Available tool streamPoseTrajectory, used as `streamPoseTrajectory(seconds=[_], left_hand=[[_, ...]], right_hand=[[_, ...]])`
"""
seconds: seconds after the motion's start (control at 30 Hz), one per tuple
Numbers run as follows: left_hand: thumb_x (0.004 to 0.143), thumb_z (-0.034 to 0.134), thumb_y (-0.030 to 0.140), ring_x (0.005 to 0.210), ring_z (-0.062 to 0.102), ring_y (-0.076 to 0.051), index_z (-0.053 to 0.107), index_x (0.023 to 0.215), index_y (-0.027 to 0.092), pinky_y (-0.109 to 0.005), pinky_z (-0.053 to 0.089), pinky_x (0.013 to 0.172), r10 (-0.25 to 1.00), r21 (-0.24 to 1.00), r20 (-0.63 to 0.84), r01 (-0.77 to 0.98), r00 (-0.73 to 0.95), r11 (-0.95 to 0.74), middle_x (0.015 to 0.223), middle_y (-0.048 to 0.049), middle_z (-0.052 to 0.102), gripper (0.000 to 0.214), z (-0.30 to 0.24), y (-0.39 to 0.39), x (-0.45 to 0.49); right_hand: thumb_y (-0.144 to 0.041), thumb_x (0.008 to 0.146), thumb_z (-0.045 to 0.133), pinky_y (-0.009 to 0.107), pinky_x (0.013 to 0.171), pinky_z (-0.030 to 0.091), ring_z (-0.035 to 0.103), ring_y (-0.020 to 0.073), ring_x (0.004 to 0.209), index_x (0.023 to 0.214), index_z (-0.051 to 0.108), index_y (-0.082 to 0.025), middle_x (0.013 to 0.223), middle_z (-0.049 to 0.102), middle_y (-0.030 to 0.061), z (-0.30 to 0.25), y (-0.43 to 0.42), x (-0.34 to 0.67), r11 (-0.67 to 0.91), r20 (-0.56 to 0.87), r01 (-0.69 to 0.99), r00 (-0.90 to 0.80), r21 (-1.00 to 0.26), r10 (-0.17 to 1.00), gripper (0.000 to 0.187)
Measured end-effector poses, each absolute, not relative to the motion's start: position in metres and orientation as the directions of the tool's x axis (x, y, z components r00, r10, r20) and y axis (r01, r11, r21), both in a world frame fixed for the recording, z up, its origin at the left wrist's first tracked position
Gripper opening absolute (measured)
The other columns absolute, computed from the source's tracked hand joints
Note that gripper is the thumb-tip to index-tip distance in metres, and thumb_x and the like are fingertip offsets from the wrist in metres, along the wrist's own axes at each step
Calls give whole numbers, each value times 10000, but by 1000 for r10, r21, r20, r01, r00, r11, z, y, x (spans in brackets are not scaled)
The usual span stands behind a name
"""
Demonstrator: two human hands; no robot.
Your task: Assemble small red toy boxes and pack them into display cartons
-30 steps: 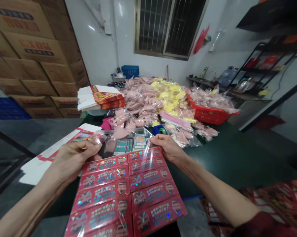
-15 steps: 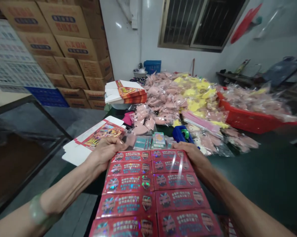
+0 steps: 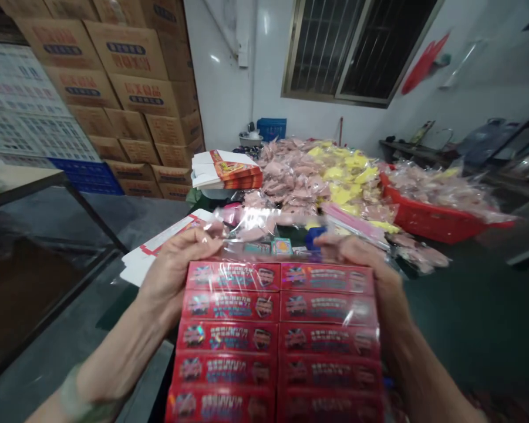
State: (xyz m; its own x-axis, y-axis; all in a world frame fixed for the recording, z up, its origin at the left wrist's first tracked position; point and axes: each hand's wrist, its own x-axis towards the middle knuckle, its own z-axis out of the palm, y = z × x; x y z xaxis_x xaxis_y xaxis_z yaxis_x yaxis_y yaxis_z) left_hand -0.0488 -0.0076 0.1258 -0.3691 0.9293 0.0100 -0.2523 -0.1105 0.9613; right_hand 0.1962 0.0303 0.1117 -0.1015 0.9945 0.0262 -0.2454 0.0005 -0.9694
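Observation:
Right before me is a block of small red printed boxes (image 3: 277, 341), set in two columns under shiny clear plastic. Loose clear plastic wrap (image 3: 264, 218) stands up beyond its far edge, stretched between my hands. My left hand (image 3: 180, 258) pinches the wrap at the far left corner, fingers closed. At the far right corner my right hand (image 3: 356, 258) is closed on the wrap as well, slightly smeared by motion. Behind the film lie small teal card packs (image 3: 282, 245) and a blue tape dispenser (image 3: 316, 238), partly hidden.
Flat red-and-white cartons (image 3: 158, 244) lie at left, with a stack of folded cartons (image 3: 229, 170) behind. Bagged pink pieces (image 3: 290, 170) and yellow pieces (image 3: 352, 176) heap across the table. A red basket (image 3: 444, 220) stands right; brown boxes (image 3: 136, 59) rise back left.
The plastic wrap has come up above the far edge of the boxes, between my hands. My right hand has moved right and the block's far end looks wider and tilted up.

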Motion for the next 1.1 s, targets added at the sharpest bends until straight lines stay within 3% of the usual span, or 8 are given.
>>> streamPoseTrajectory(seconds=[0.1, 0.17, 0.33, 0.43, 0.57, 0.73, 0.97, 1.1], left_hand=[[620, 714, 161, 940, 596, -193, 613, 529, 177, -337, 493, 849, 873, 874, 432, -134, -225, -467, 1050, -13, 599, 136, 123, -11, -54], [680, 684, 157, 963, 579, -202, 624, 553, 182, -368, 458, 900, 825, 827, 560, -7, -80, -562, 1006, -36, 583, 142, 104, -18, -58], [774, 610, 157, 969, 565, -212, 596, 605, 168, -329, 451, 828, 874, 823, 483, 310, 60, -476, 979, -94, 584, 170, 64, -44, -56], [773, 614, 185, 912, 574, -184, 605, 614, 163, -298, 444, 797, 886, 839, 464, 330, -16, -433, 972, -85, 579, 161, 70, -47, -47], [738, 652, 229, 867, 577, -174, 646, 612, 155, -292, 444, 790, 913, 908, 391, 208, -116, -363, 902, -73, 584, 147, 85, -41, -39], [702, 687, 268, 803, 572, -156, 661, 554, 158, -269, 454, 749, 901, 942, 334, 130, -278, -309, 837, -60, 604, 187, 85, -38, -36], [760, 595, 248, 700, 573, -141, 669, 566, 167, -241, 453, 620, 894, 935, 344, 195, -289, -297, 788, -56, 614, 224, 83, -35, -35], [757, 601, 269, 699, 579, -149, 667, 593, 174, -241, 449, 615, 897, 937, 339, 191, -282, -294, 791, -56, 629, 201, 85, -34, -36]], right_hand=[[-239, 680, 575, 361, 803, 458, 586, 234, 902, 569, 513, -209, 981, 622, 27, 109, 22, 209, 365, 380, -196, -44, -910, 924, 131], [-225, 703, 584, 399, 887, 424, 574, 245, 912, 560, 528, -214, 899, 620, 29, 90, 15, 217, 465, 474, -96, -122, -880, 872, 154], [-259, 789, 568, 478, 1075, 260, 589, 241, 859, 586, 544, -231, 768, 619, 24, 46, -3, 232, 478, 434, 138, -261, -867, 863, 206], [-268, 782, 599, 450, 1056, 312, 600, 229, 913, 638, 540, -234, 825, 640, 22, 50, -9, 234, 440, 399, 164, -232, -883, 887, 160], [-314, 771, 632, 326, 786, 504, 635, 200, 830, 798, 566, -245, 831, 664, 42, 71, -8, 228, 319, 274, 218, -210, -922, 938, 99], [-372, 781, 602, 241, 506, 433, 535, 130, 513, 863, 549, -223, 554, 560, -29, 86, 15, 224, 329, 309, 321, -115, -888, 944, 178], [-371, 796, 517, 364, 716, 450, 590, 217, 744, 939, 570, -217, 814, 628, 60, 134, 19, 211, 505, 609, 745, -168, -436, 775, 217], [-326, 808, 531, 398, 855, 429, 564, 261, 993, 1094, 553, -232, 1065, 610, 103, 159, -13, 153, 688, 667, 628, -340, -364, 663, 302]])
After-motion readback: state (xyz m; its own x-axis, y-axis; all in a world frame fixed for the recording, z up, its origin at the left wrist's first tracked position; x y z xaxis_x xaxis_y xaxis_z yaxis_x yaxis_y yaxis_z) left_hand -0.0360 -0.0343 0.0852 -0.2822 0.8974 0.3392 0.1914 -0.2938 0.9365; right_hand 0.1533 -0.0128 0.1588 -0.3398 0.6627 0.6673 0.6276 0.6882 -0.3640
